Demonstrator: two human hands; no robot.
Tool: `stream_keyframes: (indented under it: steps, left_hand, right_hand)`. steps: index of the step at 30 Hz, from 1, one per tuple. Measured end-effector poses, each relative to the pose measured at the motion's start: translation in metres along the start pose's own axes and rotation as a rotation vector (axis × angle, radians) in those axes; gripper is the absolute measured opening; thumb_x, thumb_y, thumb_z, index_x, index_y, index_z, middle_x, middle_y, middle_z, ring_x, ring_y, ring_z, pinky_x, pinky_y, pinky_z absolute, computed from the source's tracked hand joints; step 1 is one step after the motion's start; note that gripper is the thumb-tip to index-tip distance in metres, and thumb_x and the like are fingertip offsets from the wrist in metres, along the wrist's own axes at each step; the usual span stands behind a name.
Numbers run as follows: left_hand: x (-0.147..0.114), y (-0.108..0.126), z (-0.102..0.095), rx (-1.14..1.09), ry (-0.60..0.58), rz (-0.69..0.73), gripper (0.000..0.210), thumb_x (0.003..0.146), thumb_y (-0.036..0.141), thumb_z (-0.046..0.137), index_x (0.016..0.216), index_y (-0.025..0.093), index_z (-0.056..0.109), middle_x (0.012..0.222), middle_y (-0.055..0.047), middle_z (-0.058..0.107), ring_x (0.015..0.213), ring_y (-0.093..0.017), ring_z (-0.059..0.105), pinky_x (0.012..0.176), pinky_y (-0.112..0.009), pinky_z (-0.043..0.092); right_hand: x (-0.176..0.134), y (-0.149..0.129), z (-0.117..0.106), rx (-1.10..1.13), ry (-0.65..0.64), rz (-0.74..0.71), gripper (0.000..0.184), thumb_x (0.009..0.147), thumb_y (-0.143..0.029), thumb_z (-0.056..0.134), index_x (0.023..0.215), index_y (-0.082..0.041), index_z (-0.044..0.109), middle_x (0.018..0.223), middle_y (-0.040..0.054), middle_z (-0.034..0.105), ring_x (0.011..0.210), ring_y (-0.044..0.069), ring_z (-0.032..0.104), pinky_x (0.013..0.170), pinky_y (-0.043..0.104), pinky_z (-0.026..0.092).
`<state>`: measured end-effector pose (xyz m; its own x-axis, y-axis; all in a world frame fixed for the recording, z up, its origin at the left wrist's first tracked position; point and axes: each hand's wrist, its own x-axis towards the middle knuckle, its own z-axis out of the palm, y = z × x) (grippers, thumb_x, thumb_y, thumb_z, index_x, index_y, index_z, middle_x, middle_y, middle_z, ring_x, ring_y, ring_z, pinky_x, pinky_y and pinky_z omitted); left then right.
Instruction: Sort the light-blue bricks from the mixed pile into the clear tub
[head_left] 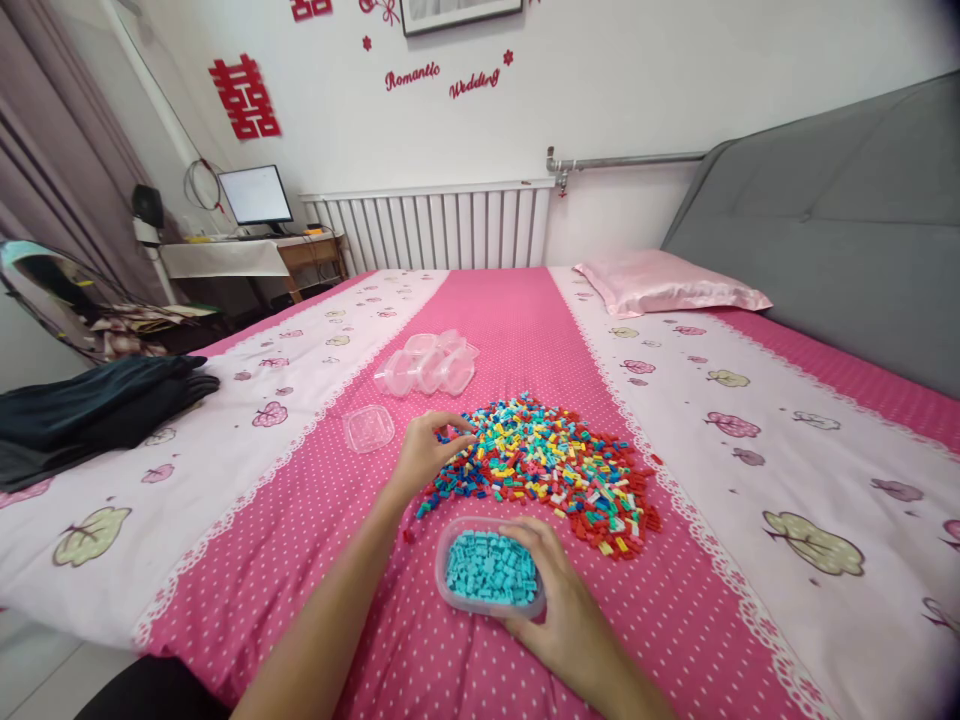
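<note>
My right hand [559, 595] grips the right side of a small clear plastic container [442, 590], thumb at the near side and fingers along the far rim. Inside lie many light-blue toy building bricks [491, 568], filling much of it. My left hand [429, 452] reaches to the left edge of a spread-out pile of mixed small bricks [555, 460] in red, yellow, blue, green and white. Its thumb and forefinger come together at the tips in a pinch; anything between them is too small to make out.
Several clear plastic containers [431, 362] lie grouped beyond the pile, with a clear lid [369, 428] nearer on the left. All rest on a pink patterned bedspread [495, 300]. Dark folded clothing [97, 410] is at left, a pink pillow [667, 282] at back right.
</note>
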<state>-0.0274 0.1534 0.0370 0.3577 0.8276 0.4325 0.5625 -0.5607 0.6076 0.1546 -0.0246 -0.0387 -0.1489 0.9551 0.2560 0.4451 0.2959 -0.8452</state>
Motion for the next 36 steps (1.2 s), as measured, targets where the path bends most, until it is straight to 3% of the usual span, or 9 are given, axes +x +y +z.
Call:
stream_keyframes:
  steps: [4, 6, 8, 12, 16, 21, 27, 36]
  left_hand:
    - [-0.018, 0.039, -0.016, -0.043, -0.295, 0.13, 0.026, 0.081, 0.042, 0.076, 0.07, 0.019, 0.071, 0.073, 0.0, 0.072, 0.07, -0.015, 0.062, 0.072, -0.027, 0.044]
    - [-0.033, 0.054, -0.023, -0.049, -0.448, 0.188, 0.025, 0.073, 0.041, 0.085, 0.068, 0.021, 0.071, 0.068, 0.003, 0.071, 0.067, -0.013, 0.061, 0.075, -0.027, 0.042]
    - [-0.047, 0.062, -0.029, 0.002, -0.536, 0.235, 0.021, 0.074, 0.039, 0.086, 0.076, 0.022, 0.074, 0.076, 0.003, 0.073, 0.077, -0.015, 0.062, 0.084, -0.029, 0.039]
    - [-0.068, 0.064, -0.033, 0.072, -0.556, 0.195, 0.007, 0.084, 0.026, 0.079, 0.089, 0.025, 0.074, 0.087, 0.002, 0.075, 0.089, -0.018, 0.062, 0.094, -0.034, 0.034]
    - [-0.075, 0.065, -0.03, 0.138, -0.627, 0.192, 0.017, 0.082, 0.012, 0.076, 0.092, 0.026, 0.074, 0.091, 0.003, 0.075, 0.093, -0.019, 0.061, 0.102, -0.038, 0.029]
    - [-0.078, 0.065, -0.027, 0.235, -0.629, 0.235, 0.024, 0.088, 0.006, 0.062, 0.092, 0.026, 0.075, 0.086, 0.0, 0.073, 0.091, -0.019, 0.062, 0.11, -0.044, 0.025]
    - [-0.082, 0.058, -0.021, 0.173, -0.666, 0.199, 0.033, 0.085, -0.002, 0.054, 0.094, 0.024, 0.073, 0.087, 0.001, 0.074, 0.086, -0.017, 0.065, 0.111, -0.045, 0.027]
    - [-0.08, 0.057, -0.02, 0.242, -0.722, 0.221, 0.029, 0.087, -0.001, 0.059, 0.092, 0.024, 0.072, 0.08, 0.005, 0.073, 0.081, -0.016, 0.067, 0.117, -0.047, 0.019]
  right_hand:
    - [0.001, -0.002, -0.002, 0.021, 0.005, -0.015, 0.063, 0.08, -0.016, 0.069, 0.136, -0.032, 0.046, 0.14, 0.0077, 0.046, 0.132, 0.027, 0.049, 0.109, 0.043, 0.044]
    - [0.001, -0.002, -0.002, 0.038, 0.0, -0.032, 0.062, 0.081, -0.018, 0.069, 0.137, -0.033, 0.045, 0.139, 0.0072, 0.047, 0.13, 0.027, 0.05, 0.107, 0.042, 0.046]
    - [0.002, -0.003, -0.003, 0.046, 0.002, -0.04, 0.061, 0.082, -0.018, 0.069, 0.136, -0.033, 0.046, 0.137, 0.0067, 0.048, 0.128, 0.027, 0.052, 0.106, 0.042, 0.047]
    - [0.002, -0.004, -0.004, 0.046, 0.0, -0.042, 0.058, 0.082, -0.02, 0.071, 0.133, -0.033, 0.047, 0.136, 0.0061, 0.048, 0.126, 0.026, 0.052, 0.105, 0.04, 0.047]
    - [0.001, -0.004, -0.005, 0.046, 0.003, -0.047, 0.059, 0.083, -0.019, 0.071, 0.134, -0.034, 0.045, 0.136, 0.0049, 0.047, 0.128, 0.025, 0.05, 0.106, 0.039, 0.045]
    - [0.001, -0.003, -0.004, 0.027, -0.003, -0.044, 0.059, 0.082, -0.018, 0.07, 0.133, -0.033, 0.046, 0.136, 0.0061, 0.046, 0.127, 0.026, 0.051, 0.105, 0.04, 0.047]
    - [0.001, -0.003, -0.004, 0.032, -0.001, -0.05, 0.06, 0.081, -0.017, 0.071, 0.134, -0.033, 0.046, 0.137, 0.0062, 0.046, 0.128, 0.026, 0.05, 0.106, 0.041, 0.046]
    - [0.001, -0.004, -0.006, 0.031, -0.007, -0.038, 0.063, 0.081, -0.016, 0.072, 0.134, -0.035, 0.044, 0.138, 0.0043, 0.045, 0.129, 0.025, 0.049, 0.107, 0.039, 0.045]
